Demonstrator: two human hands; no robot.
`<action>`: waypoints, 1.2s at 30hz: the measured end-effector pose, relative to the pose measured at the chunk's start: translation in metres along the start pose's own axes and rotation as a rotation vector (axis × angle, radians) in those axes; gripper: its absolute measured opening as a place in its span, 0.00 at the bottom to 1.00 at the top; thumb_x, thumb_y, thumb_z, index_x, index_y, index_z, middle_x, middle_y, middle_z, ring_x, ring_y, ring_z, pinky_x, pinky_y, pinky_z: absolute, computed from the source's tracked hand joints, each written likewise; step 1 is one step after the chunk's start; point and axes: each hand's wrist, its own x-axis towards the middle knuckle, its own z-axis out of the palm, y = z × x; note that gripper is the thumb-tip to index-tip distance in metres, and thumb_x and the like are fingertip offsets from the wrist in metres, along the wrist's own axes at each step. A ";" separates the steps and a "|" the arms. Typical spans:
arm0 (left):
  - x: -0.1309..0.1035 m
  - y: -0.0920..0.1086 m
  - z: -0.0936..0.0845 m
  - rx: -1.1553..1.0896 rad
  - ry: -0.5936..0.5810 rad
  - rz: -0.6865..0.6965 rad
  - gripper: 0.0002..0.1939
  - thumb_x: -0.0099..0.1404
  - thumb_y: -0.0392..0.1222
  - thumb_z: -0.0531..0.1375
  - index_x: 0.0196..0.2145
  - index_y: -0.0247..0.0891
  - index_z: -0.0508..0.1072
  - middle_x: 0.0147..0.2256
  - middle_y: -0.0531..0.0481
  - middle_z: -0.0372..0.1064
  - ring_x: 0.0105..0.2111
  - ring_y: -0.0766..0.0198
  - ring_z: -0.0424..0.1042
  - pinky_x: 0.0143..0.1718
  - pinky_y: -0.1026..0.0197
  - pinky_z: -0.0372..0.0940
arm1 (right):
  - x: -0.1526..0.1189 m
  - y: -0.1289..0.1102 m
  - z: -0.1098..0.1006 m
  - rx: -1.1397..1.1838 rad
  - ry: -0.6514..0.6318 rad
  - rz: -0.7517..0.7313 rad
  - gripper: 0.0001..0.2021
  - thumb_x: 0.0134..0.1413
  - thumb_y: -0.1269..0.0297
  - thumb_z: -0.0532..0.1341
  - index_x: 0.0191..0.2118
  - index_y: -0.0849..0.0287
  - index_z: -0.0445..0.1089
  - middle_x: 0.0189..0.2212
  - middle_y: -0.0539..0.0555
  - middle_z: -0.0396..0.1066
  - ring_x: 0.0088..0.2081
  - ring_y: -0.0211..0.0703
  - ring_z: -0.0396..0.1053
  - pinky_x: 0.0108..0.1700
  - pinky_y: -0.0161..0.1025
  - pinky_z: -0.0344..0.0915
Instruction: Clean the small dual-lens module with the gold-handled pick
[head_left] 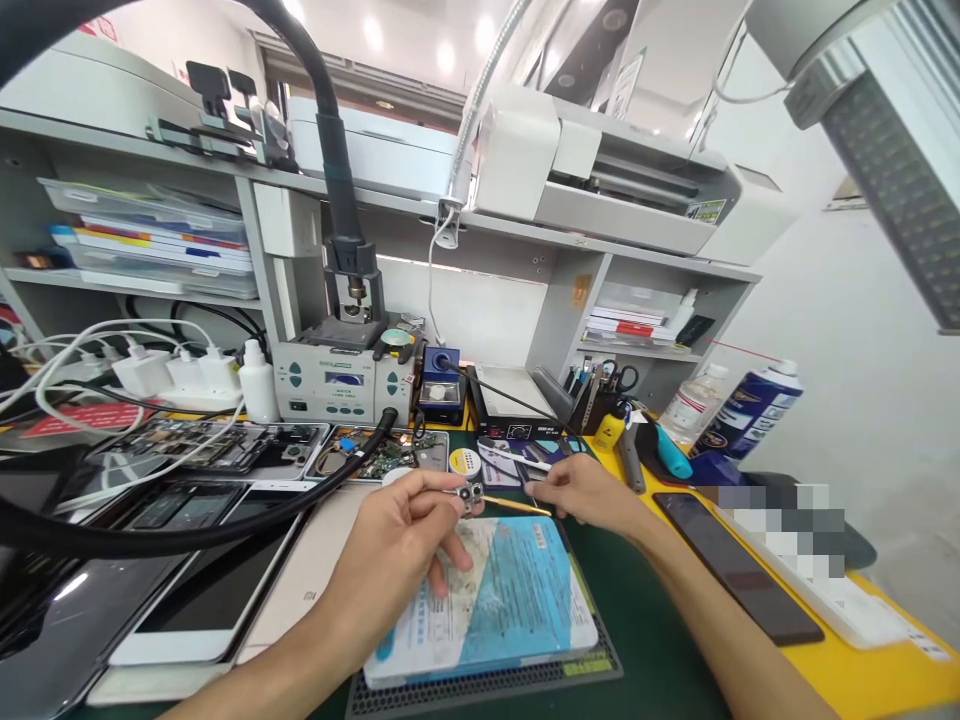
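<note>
My left hand (420, 530) pinches a small phone camera module (470, 493) with two round lenses between thumb and fingertips. Below it lies a blue and white printed packet (517, 590) on a dark perforated mat (487, 695). My right hand (585, 490) is at the far side of the work mat, its thumb and fingertips closed together by a thin dark item too small to name. A thin gold-coloured stick (517, 505) lies between the hands. Just beyond the right fingertips rests a white-handled pen-shaped tool (517, 456) on a cord.
Phones and tablets (202, 580) lie on the left, under a black hose (187, 535). Behind stand a hot-air station (341, 385) and an open tray of circuit parts (375, 452). On the right are a dark phone panel (739, 565), a spray can (750, 405) and a bottle (694, 400).
</note>
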 end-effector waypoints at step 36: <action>0.003 -0.010 0.003 0.062 -0.100 -0.053 0.11 0.61 0.44 0.63 0.40 0.37 0.71 0.27 0.53 0.72 0.21 0.68 0.71 0.22 0.68 0.63 | -0.079 -0.055 0.023 0.175 0.439 -0.531 0.10 0.61 0.68 0.60 0.45 0.46 0.74 0.33 0.47 0.78 0.33 0.38 0.77 0.36 0.30 0.74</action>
